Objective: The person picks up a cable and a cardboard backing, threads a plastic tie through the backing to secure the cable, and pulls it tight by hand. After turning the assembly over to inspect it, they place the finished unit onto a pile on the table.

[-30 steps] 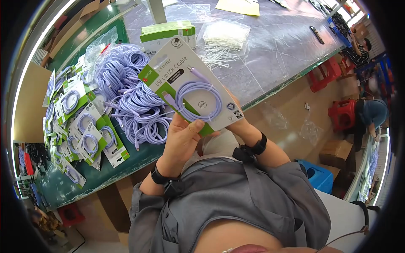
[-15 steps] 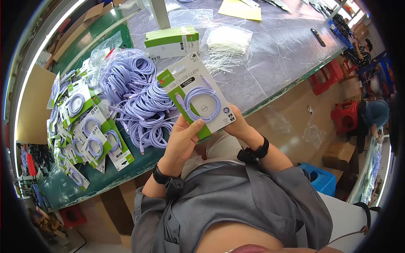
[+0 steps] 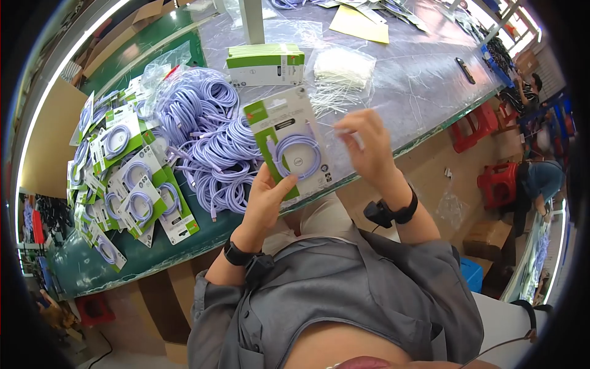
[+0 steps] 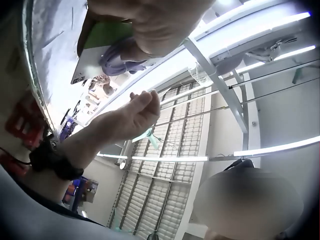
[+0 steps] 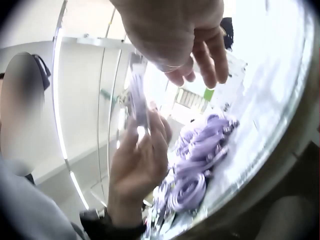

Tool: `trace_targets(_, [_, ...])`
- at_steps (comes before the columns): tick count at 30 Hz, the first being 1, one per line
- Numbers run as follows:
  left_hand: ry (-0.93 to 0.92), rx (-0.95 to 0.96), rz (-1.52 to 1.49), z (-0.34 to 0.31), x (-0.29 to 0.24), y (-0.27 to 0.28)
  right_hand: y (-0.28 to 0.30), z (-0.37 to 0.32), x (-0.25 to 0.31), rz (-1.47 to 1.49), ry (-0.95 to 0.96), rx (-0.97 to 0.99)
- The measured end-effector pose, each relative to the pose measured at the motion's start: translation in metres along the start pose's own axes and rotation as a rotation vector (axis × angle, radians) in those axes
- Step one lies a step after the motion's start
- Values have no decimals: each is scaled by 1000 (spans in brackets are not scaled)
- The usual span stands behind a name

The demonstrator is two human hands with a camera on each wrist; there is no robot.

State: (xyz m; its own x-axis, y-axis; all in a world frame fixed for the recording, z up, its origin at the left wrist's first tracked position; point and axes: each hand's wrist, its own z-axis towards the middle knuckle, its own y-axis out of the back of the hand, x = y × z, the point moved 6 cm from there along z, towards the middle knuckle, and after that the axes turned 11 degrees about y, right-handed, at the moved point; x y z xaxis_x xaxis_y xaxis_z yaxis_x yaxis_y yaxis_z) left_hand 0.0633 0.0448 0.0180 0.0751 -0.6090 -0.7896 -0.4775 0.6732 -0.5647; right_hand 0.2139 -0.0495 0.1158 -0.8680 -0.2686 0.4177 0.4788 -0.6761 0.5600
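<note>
My left hand [image 3: 265, 200] grips the lower left corner of a packaged USB-C cable [image 3: 297, 161], its thumb across the front. A coiled lilac cable sits on the white and green card. To the right of the card, my right hand [image 3: 372, 144] is raised apart from it, fingers loosely bent with nothing between them. In the right wrist view the right fingers [image 5: 210, 62] hang relaxed. Beyond my left hand lies a heap of lilac cable coils [image 3: 209, 138]; left of it are several packaged cables [image 3: 138, 206] in a pile.
Behind the card stands a stack of green-edged cards [image 3: 265, 71]. A bag of white ties [image 3: 344, 67] lies to its right on the grey table [image 3: 424, 74]. A metal post [image 3: 252, 21] rises at the back. Red stools [image 3: 496, 183] stand on the floor to the right.
My right hand has let go of the card's right side and moved up and to the right. The left hand still holds the card, now turned slightly.
</note>
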Motion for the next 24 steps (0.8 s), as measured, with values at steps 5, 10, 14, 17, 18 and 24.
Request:
trace_targets(5, [-96, -89, 160, -9, 5, 0, -39, 28, 56, -360, 344, 331])
trace_targets(10, [-314, -267, 470, -29, -5, 7, -59, 24, 60, -306, 427, 390])
trace_targets(14, [-354, -288, 477, -36, -9, 9, -61, 25, 65, -217, 442, 447])
trace_targets(17, [-392, -240, 478, -45, -14, 8, -60, 26, 75, -162, 463, 522])
trace_targets(18, [-386, -211, 493, -47, -14, 7, -58, 26, 76, -165, 458, 522])
trace_targets(24, [-358, -252, 585, -42, 8, 18, -65, 18, 72, -29, 333, 615])
